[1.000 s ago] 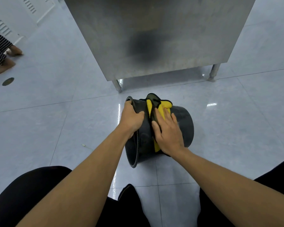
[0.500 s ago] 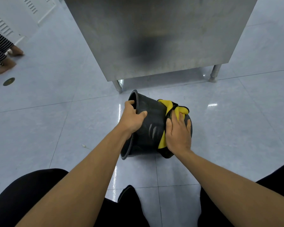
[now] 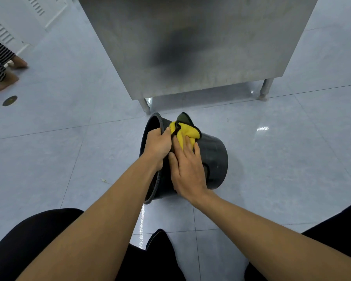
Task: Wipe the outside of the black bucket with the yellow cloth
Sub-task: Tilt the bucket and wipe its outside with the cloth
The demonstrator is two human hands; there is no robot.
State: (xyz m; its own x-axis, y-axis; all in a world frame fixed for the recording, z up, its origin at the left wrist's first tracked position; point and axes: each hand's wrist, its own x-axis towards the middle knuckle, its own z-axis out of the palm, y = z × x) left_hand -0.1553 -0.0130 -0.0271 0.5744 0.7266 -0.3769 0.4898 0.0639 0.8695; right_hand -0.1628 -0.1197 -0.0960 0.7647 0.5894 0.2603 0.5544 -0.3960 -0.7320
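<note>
The black bucket lies on its side on the tiled floor, its open mouth facing left and its base to the right. My left hand grips the rim at the top of the mouth. My right hand lies flat on the bucket's upper side wall, pressing the yellow cloth against it. The cloth has a dark edge and bunches up beyond my fingertips, close to the rim and my left hand. Much of the cloth is hidden under my palm.
A stainless steel cabinet on short legs stands just behind the bucket. Another person's bare feet are at the far left beside a round floor drain. My black-clad knees fill the bottom corners.
My right hand has slid the cloth left along the bucket wall, from near the base back toward the rim. The bucket has shifted slightly under the left hand's grip.
</note>
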